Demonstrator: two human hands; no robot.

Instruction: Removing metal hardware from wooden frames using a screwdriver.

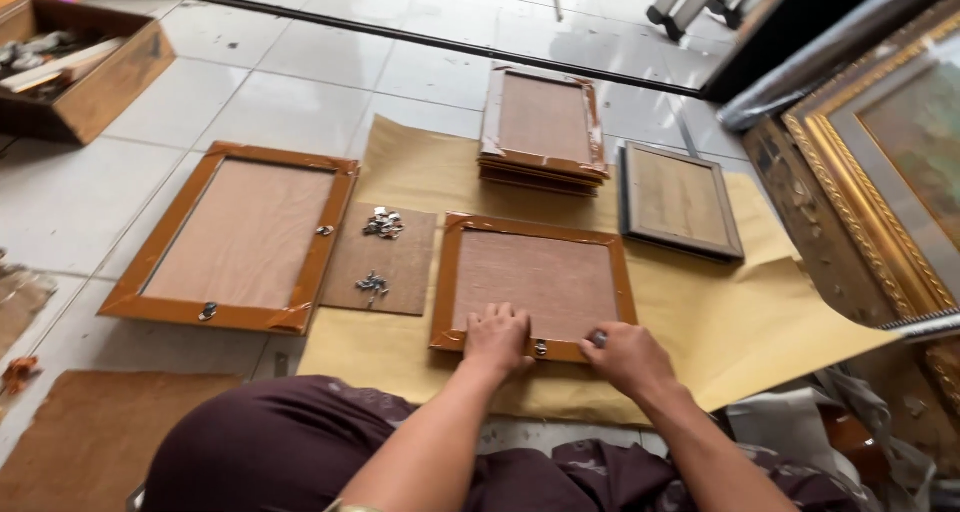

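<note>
1. White tiled floor [300, 62], tan kraft paper [740, 322] spread on it.
2. Small frame [540, 282] face-down on the paper, near edge.
3. Left hand [497, 340] flat, fingers spread on its backing.
4. Right hand [628, 357] pinches a metal clip [598, 339] at the frame's edge.
5. Large frame [235, 237] left, frame stack [542, 127] behind.

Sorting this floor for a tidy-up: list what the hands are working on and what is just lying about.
In hand:
left hand and right hand on the near rail of the brown wooden frame lying face down
small metal clip

Lying about:
larger brown frame
stack of brown frames
grey frame
wooden box
</note>
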